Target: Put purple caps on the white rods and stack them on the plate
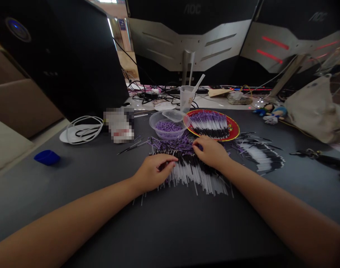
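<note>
My left hand point(155, 172) is closed, thumb and forefinger pinched together over a heap of thin white sticks with black ends point(203, 178). What it pinches is too small to make out. My right hand point(211, 152) is curled closed at the edge of a loose pile of small purple pieces point(172, 144), its fingertips down among them; anything in them is hidden. Behind the hands, a clear plastic bowl point(154, 128) contains more purple pieces. Beside it, a red plate point(235, 128) bears a row of sticks with purple, white and black sections.
More white and black sticks point(263, 156) lie at the right, near keys point(311, 152) and small dolls point(273, 111). A plastic cup with a straw point(186, 98) stands behind the bowl. At the left are a blue cup-like object point(47, 157) and a white cable point(86, 121). Monitors rise behind.
</note>
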